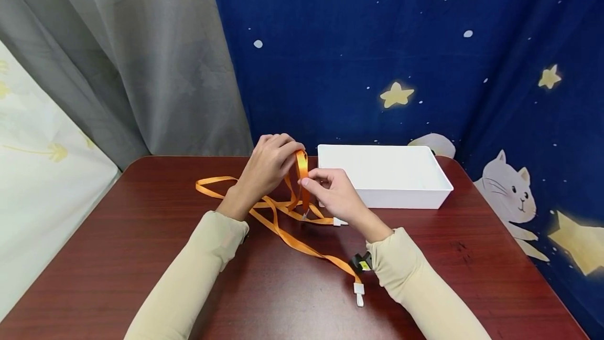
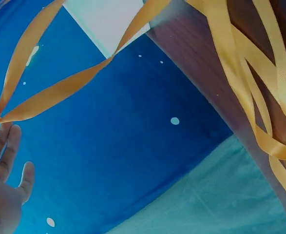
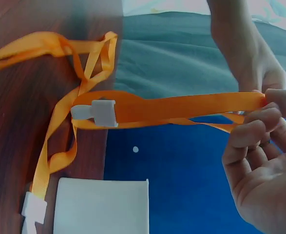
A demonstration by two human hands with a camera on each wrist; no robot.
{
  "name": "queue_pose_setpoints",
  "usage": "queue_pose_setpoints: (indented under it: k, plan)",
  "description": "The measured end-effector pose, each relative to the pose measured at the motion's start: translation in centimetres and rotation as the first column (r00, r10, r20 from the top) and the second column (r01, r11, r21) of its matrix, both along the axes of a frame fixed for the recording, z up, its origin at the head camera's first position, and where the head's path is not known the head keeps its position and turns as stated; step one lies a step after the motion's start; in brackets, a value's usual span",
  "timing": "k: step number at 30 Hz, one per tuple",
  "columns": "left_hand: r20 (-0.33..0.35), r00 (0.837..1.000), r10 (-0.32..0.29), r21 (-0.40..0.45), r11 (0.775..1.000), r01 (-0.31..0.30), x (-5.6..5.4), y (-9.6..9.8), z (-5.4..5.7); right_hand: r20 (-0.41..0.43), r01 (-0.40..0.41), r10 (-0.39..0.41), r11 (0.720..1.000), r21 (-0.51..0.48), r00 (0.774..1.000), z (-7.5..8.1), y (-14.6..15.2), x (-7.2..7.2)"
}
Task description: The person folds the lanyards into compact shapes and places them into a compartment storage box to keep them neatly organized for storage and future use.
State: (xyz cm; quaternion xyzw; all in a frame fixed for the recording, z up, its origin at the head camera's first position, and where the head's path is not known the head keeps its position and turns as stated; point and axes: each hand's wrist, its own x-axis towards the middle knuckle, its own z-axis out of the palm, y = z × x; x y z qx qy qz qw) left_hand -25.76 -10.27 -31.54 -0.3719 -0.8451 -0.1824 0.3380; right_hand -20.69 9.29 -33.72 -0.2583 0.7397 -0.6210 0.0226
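Over the middle of the table, an orange lanyard [image 1: 302, 164] is held raised by both hands. My left hand [image 1: 271, 161] pinches it at its top loop. Thumb and fingers of my right hand [image 1: 332, 191] pinch the strap slightly lower, close to the left hand. In the right wrist view, a white plastic clip [image 3: 104, 113] is at the far end of the held strap. On the table, more orange lanyard straps [image 1: 294, 243] lie loosely looped and crossing. One strap ends in a white clip [image 1: 359, 289] near the right forearm; another white clip [image 1: 338, 221] sits near the box.
A white rectangular box [image 1: 401, 199] stands at the back right of the dark red wooden table [image 1: 155, 235]. Behind the table hang a grey curtain [image 1: 174, 67] and a blue curtain [image 1: 321, 67] with stars. A black wrist device [image 1: 360, 262] is on the right wrist.
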Motion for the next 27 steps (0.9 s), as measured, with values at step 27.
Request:
queue_pose_setpoints:
  k: [27]
  plan:
    - [-0.094, 0.991, -0.098, 0.254, 0.96, 0.119, 1.4, 0.9, 3.2, -0.091, 0.068, -0.067, 0.998, 0.01, 0.994, 0.0, 0.5, -0.2]
